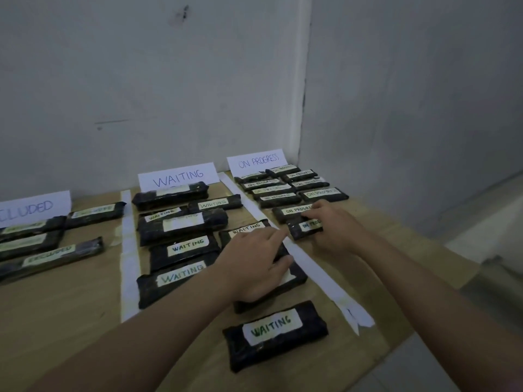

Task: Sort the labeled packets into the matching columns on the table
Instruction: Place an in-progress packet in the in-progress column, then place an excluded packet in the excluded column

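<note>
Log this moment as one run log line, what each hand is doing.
left hand: rests on WAITING packet | right hand: grips ON PROGRESS packet, right column | stage: sorting

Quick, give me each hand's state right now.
Left hand: open, fingers resting flat on a WAITING packet.
Right hand: fingers curled round an ON PROGRESS packet.
</note>
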Tool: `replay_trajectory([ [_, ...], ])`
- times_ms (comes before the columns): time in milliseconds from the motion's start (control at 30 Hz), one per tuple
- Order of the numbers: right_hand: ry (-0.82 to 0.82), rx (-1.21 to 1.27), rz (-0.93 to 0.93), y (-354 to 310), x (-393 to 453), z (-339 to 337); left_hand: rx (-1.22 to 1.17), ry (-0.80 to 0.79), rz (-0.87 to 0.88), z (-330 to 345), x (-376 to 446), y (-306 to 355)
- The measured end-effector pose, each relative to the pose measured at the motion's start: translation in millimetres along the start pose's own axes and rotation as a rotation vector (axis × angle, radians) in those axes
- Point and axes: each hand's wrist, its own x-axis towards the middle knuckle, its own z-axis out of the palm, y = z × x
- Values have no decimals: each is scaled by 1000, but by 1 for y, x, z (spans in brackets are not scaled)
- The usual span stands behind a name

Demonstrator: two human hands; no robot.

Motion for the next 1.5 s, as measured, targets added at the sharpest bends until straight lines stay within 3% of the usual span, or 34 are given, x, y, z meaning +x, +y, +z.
replay_trajectory([
  [300,-107,-20,20,-7,7,6,24,-1,23,9,-8,-12],
  [500,66,17,-244,-62,-34,-2,101,5,-15,-13,-53,-32],
  [867,148,22,-596,-202,-100,18,154,5,-235,-48,-211,-101],
  [1133,91,64,-775,-276,-143,49,129,49,-304,-45,-301,-118],
  [1267,-41,9,-831,-288,-157,60,113,52,-309,-39,-323,-116],
  [1500,-105,25,-854,-297,-155,66,-16,49,-225,-24,-340,-121],
])
